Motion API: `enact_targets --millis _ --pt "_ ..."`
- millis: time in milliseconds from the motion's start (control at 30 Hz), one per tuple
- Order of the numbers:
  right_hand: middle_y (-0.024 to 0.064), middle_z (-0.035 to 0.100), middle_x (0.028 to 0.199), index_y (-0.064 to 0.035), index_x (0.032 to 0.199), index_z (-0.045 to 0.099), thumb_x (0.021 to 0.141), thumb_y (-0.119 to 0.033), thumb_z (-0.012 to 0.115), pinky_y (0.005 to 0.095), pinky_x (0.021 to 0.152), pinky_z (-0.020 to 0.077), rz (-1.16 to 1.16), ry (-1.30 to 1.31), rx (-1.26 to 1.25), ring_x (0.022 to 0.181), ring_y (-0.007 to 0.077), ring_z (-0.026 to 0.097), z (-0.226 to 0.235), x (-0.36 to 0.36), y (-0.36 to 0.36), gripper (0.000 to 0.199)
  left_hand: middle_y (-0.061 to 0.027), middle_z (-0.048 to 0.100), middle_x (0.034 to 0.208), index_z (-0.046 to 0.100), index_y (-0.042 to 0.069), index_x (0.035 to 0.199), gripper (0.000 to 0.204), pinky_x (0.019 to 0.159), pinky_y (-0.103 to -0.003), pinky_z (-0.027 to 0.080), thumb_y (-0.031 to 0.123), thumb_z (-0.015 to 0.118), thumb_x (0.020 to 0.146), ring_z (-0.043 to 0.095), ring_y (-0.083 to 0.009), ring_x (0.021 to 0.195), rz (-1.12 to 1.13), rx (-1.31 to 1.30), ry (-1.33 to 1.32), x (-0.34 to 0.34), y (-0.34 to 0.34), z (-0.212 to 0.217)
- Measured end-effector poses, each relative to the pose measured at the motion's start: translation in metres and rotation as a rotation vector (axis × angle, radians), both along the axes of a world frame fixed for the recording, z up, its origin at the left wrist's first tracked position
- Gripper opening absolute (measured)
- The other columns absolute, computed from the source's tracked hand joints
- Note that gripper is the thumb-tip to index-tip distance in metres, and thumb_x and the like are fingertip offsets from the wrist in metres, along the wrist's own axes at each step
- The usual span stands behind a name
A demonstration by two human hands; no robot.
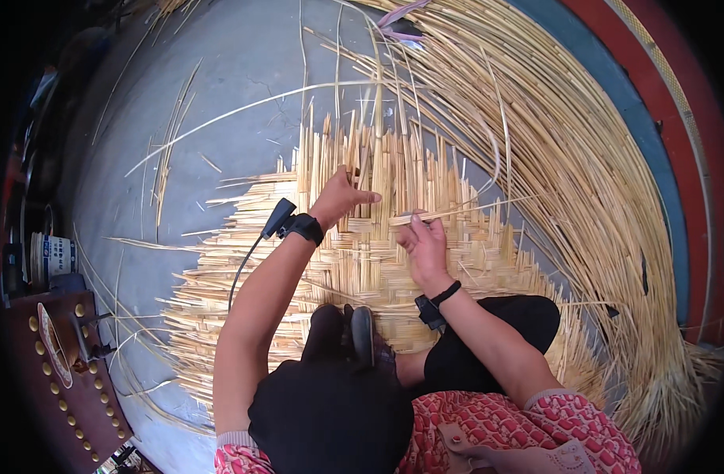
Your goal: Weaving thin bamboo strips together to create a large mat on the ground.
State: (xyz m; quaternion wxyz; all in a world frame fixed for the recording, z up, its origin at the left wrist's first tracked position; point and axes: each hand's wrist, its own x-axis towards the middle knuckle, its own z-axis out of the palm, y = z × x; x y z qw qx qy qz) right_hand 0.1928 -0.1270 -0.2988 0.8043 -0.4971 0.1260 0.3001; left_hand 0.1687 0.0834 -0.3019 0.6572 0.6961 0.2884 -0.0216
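A woven mat of flat, straw-coloured reed strips (pixel 362 261) spreads over the floor in front of me, with loose strip ends sticking out along its far and left edges. My left hand (pixel 338 201) lies on the far part of the weave, among the lengthwise strips. Its thumb stretches to the right, apart from the fingers, which are partly hidden. Just right of it, my right hand (pixel 427 251) pinches a reed strip (pixel 465 209) between thumb and fingers. This strip runs crosswise above the mat, its long end trailing off to the right.
A large bundle of long reeds (pixel 567 150) curves along the right side. Loose strips (pixel 168 150) lie on the grey floor (pixel 228 110) at left. A dark red studded box (pixel 78 379) stands at lower left. My bent knee (pixel 508 324) rests over the mat's near right part.
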Motion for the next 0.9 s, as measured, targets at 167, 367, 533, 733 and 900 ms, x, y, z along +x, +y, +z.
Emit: enact_targets --millis 167,367,533,733,900 --pt "0.0043 0.063 0.098 -0.0053 0.114 0.054 0.095 -0.012 0.061 0.0231 0.052 0.0541 0.216 -0.34 -0.209 0.083 0.0109 0.063 0.003 0.016 0.023 0.021 -0.0089 0.07 0.092 0.063 -0.003 0.106 0.033 0.074 -0.028 0.052 0.0 0.076 0.076 0.065 -0.0147 0.083 0.042 -0.024 -0.074 -0.001 -0.003 -0.011" --pt "0.0048 0.064 0.088 -0.0054 0.108 0.054 0.092 -0.007 0.064 0.0218 0.047 0.0517 0.2 -0.357 -0.282 0.068 0.0096 0.063 -0.011 0.039 0.043 0.019 -0.0037 0.069 0.102 0.064 0.005 0.103 0.029 0.079 -0.026 0.052 -0.004 0.075 0.078 0.063 -0.0113 0.087 0.001 -0.36 -0.201 -0.016 0.005 -0.018" --pt "0.003 0.068 0.088 -0.0022 0.105 0.066 0.093 -0.006 0.053 0.033 0.072 0.0533 0.821 -0.818 -0.579 0.081 0.0179 0.066 -0.031 0.057 0.045 0.019 -0.0025 0.062 0.118 0.06 0.007 0.123 0.046 0.078 -0.026 0.052 -0.003 0.075 0.08 0.06 -0.0088 0.092 -0.203 -0.308 -0.177 -0.01 0.016 0.0" --pt "0.0081 0.066 0.106 -0.0048 0.117 0.065 0.091 -0.004 0.046 0.0328 0.079 0.0495 0.905 -0.415 -0.346 0.086 0.0187 0.064 -0.015 0.066 0.049 0.032 -0.0046 0.067 0.092 0.067 0.003 0.112 0.03 0.076 -0.024 0.052 -0.007 0.063 0.084 0.061 -0.0108 0.082 0.547 -0.147 -0.349 -0.063 0.012 -0.009" --pt "0.0091 0.063 0.101 -0.0048 0.131 0.051 0.092 0.0 0.046 0.0289 0.082 0.049 0.501 -0.769 -0.614 0.087 0.0172 0.061 0.0 0.04 0.058 0.04 -0.0041 0.067 0.09 0.065 0.003 0.088 0.012 0.075 -0.026 0.052 -0.007 0.061 0.084 0.061 -0.0114 0.082 0.912 -0.265 -0.306 -0.103 -0.004 -0.009"
